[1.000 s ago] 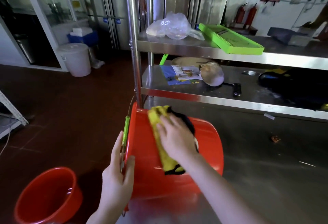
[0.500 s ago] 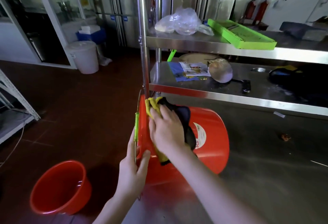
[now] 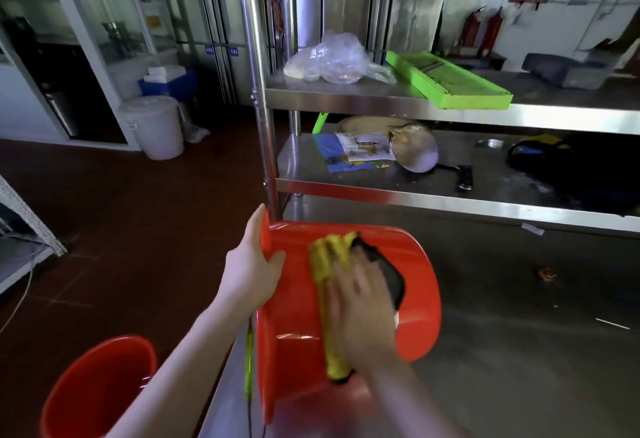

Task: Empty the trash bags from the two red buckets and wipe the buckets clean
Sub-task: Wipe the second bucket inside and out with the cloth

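Bucket: the red bucket [image 3: 419, 285] lies on its side on the worktop [image 3: 519, 351], centre-bottom of frame, with its mouth turned to the left edge.
Cloth: a yellow-and-black cloth [image 3: 327, 264] is draped across the bucket's outer wall.
Right grip: the right grip [image 3: 363, 313] has its fingers spread flat on the cloth, pressing and clasping nothing. It's smeared with motion.
Left grip: the left grip [image 3: 252, 264] is clamped on the upper rim, thumb on the outer wall.
Just changed: the left grip has climbed from low on the rim to near its top. The wiping hand has slid off the rim onto the middle of the wall. The green handle [image 3: 248, 365] now hangs low, off the worktop edge.
Meaning: it looks like the outside wipe is mid-stroke, working round the wall.
Second bucket: another red bucket [image 3: 86, 392] stands on the floor, lower left, well apart, with no bag showing.
Hard to see: the tipped bucket's inside is hidden, and most of its white label sits under the right grip. The floor bucket is cut off by the frame.
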A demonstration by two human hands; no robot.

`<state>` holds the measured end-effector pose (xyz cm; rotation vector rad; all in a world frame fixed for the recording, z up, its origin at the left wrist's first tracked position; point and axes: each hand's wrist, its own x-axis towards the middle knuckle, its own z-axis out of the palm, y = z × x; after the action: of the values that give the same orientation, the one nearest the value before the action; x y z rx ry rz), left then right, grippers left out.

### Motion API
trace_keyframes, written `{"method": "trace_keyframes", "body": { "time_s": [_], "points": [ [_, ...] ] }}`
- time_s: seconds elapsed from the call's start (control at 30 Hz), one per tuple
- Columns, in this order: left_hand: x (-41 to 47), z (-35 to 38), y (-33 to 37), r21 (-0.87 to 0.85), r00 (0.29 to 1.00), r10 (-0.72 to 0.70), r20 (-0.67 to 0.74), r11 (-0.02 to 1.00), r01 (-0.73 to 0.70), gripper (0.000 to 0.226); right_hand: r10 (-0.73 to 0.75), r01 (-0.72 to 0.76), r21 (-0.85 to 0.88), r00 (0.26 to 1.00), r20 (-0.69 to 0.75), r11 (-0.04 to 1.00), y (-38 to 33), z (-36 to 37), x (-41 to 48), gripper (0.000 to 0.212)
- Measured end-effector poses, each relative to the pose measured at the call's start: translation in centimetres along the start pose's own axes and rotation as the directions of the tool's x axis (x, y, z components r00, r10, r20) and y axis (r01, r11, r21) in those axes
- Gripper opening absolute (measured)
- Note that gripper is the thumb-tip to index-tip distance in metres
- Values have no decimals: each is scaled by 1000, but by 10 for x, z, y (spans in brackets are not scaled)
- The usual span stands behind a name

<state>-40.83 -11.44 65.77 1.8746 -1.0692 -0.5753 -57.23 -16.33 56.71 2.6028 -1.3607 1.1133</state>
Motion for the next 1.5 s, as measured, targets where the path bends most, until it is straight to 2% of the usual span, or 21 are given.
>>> {"method": "trace_keyframes", "body": {
  "time_s": [0.07, 0.17, 0.2, 0.23, 0.33, 0.4, 0.5, 0.57, 0.63, 0.73, 0.77, 0.83, 0.9, 0.97, 1.1, 1.17, 1.23, 1.33, 1.4, 1.43, 1.5],
  "points": [
    [-14, 2, -7, -65, 1000, 30, -3, 997, -30, 76, 234, -231, -85, 972, 32, 969, 41, -13, 28, 46],
    [-36, 8, -16, -94, 993, 114, -7, 989, -114, 79, 574, -566, -110, 781, 244, 817, 88, -31, 71, 42],
    [-41, 10, -18, -93, 990, 139, -11, 986, -140, 80, 580, -573, -122, 758, 298, 811, 90, -31, 80, 41],
    [-42, 11, -21, -95, 988, 153, -18, 984, -154, 80, 531, -515, -139, 790, 307, 846, 81, -29, 84, 40],
    [-32, 10, -23, -59, 986, 162, -41, 985, -165, 80, 150, -134, -87, 963, 225, 987, 13, -10, 79, 36],
    [-28, 6, -23, -18, 981, 185, -54, 982, -186, 76, -81, 77, 30, 977, 199, 997, -36, 0, 69, 40],
    [-32, 0, -23, -45, 979, 197, -53, 979, -200, 74, -178, 151, 142, 962, 208, 978, -50, 3, 63, 42],
    [-40, 0, -27, -35, 980, 193, -46, 980, -194, 83, -123, 106, 97, 976, 178, 990, -20, -1, 62, 41],
    [-49, 3, -37, -39, 982, 184, -47, 982, -186, 89, 77, -75, -17, 971, 224, 997, 26, -6, 67, 40],
    [-65, 8, -49, -76, 975, 222, -24, 972, -224, 90, 482, -453, -166, 794, 371, 876, 88, -22, 81, 44],
    [-69, 10, -52, -78, 970, 240, -25, 967, -242, 89, 538, -510, -185, 739, 405, 840, 96, -25, 87, 45],
    [-72, 15, -57, -80, 966, 255, -42, 963, -257, 89, 501, -465, -194, 751, 430, 864, 84, -19, 100, 44],
    [-72, 18, -64, -50, 965, 255, -66, 965, -258, 89, 320, -301, -113, 849, 421, 947, 40, -8, 103, 40],
    [-72, 16, -71, -11, 964, 254, -77, 967, -256, 89, 86, -91, 2, 949, 303, 996, -18, 3, 88, 36],
    [-78, 3, -86, -15, 954, 298, -45, 954, -299, 93, -128, 114, 98, 979, 157, 989, -58, 11, 58, 39],
    [-80, 0, -91, 8, 951, 307, -46, 952, -307, 94, -64, 57, 53, 988, 144, 997, -30, 9, 63, 39],
    [-82, 1, -95, 11, 956, 289, -44, 957, -288, 95, 165, -159, -45, 960, 228, 986, 12, 5, 76, 42],
    [-94, 6, -97, 7, 952, 304, -35, 953, -304, 98, 521, -496, -178, 740, 425, 850, 74, -10, 98, 49],
    [-99, 8, -100, 26, 942, 330, -66, 944, -329, 100, 560, -526, -224, 662, 498, 821, 84, -14, 110, 51],
    [-100, 9, -101, 35, 939, 333, -82, 943, -331, 100, 528, -489, -223, 680, 509, 844, 78, -11, 114, 50],
    [-98, 10, -99, 27, 937, 331, -111, 944, -330, 98, 366, -349, -131, 788, 495, 928, 47, -5, 112, 45]
  ]
}}
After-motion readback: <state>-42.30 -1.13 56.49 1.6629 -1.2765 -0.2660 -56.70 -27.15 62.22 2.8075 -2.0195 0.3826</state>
